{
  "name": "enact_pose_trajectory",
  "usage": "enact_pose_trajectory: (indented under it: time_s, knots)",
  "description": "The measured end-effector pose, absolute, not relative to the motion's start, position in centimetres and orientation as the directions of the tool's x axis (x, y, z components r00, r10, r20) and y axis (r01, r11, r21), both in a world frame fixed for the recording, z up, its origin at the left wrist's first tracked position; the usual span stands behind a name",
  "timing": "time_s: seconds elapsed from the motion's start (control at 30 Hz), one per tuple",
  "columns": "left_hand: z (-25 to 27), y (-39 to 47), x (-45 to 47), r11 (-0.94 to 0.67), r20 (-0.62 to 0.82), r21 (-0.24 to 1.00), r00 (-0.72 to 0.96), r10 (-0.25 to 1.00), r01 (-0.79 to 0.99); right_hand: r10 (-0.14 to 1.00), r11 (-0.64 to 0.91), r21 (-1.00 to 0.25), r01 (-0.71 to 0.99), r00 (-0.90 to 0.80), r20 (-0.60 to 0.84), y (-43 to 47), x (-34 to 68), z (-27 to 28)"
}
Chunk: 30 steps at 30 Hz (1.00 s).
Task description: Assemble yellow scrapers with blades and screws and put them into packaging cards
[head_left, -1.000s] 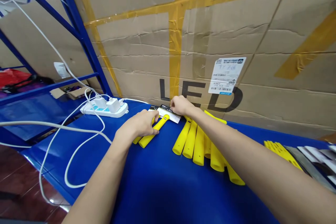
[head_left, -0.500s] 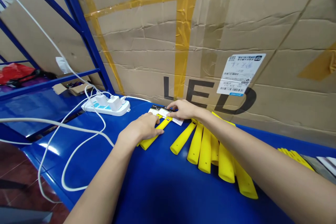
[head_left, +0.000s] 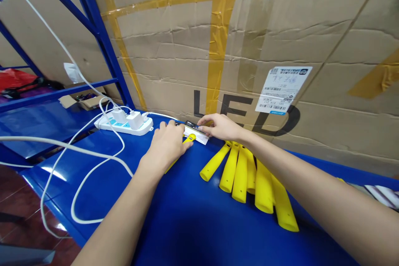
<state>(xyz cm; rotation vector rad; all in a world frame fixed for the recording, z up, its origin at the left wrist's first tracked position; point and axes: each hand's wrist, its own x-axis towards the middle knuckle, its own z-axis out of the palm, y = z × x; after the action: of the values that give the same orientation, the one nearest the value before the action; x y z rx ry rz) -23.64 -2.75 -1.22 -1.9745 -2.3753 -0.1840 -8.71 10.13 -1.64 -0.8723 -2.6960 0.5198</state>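
Note:
My left hand (head_left: 166, 143) lies over a yellow plastic handle (head_left: 190, 137), fingers curled and thumb along its right side; most of the handle is hidden under the palm. My right hand (head_left: 220, 127) pinches the right side of a small black-and-white card (head_left: 197, 133) just behind that handle's narrow end. Another dark card edge shows by the left fingertips. To the right, several more yellow handles (head_left: 240, 181) fan out on the blue table (head_left: 187, 220), their wide hollow ends facing me. The right forearm passes over some of their narrow ends.
A white power strip (head_left: 131, 129) with plugs sits at the left, its looping white cable (head_left: 76, 193) trailing over the table edge. Behind rises a large taped cardboard box (head_left: 168, 58). A blue metal frame (head_left: 107, 50) stands left; striped items (head_left: 378, 194) lie far right.
My left hand has shifted up and right over the yellow handle, covering more of it. My right hand stays at the card, which has turned slightly. The fanned handles keep their arrangement.

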Motion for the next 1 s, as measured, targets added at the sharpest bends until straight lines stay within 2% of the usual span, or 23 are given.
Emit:
enact_pose_trajectory:
  time_s: [0.1, 0.2, 0.4, 0.67, 0.87, 1.0]
  knots:
    - [-0.8, -2.8, -20.8, 0.030, 0.224, 0.127, -0.058, 0.973, 0.991, 0.639, 0.749, -0.364, 0.554, -0.750, 0.172, 9.9, -6.2, -0.8]
    - [-2.2, -2.5, -18.4, -0.108, 0.210, 0.195, 0.066, 0.976, 0.975, 0.685, 0.724, -0.275, 0.633, -0.706, 0.178, 9.7, -3.6, -0.3]
    - [-5.0, -2.3, -16.8, -0.195, 0.140, 0.232, 0.166, 0.976, 0.953, 0.709, 0.705, -0.127, 0.698, -0.700, 0.086, 8.7, 0.5, -1.2]
    - [-5.4, -2.3, -16.5, -0.236, 0.077, 0.103, 0.229, 0.970, 0.966, 0.647, 0.762, -0.052, 0.645, -0.762, 0.030, 6.8, 2.5, -2.0]
    - [-5.2, -2.1, -16.1, -0.144, 0.097, -0.026, 0.146, 0.984, 0.989, 0.617, 0.787, -0.077, 0.612, -0.785, 0.064, 6.8, 2.9, -2.4]
    - [-4.7, -2.4, -15.5, -0.069, 0.146, -0.077, 0.079, 0.986, 0.995, 0.618, 0.786, -0.114, 0.608, -0.772, 0.145, 6.5, 3.6, -2.1]
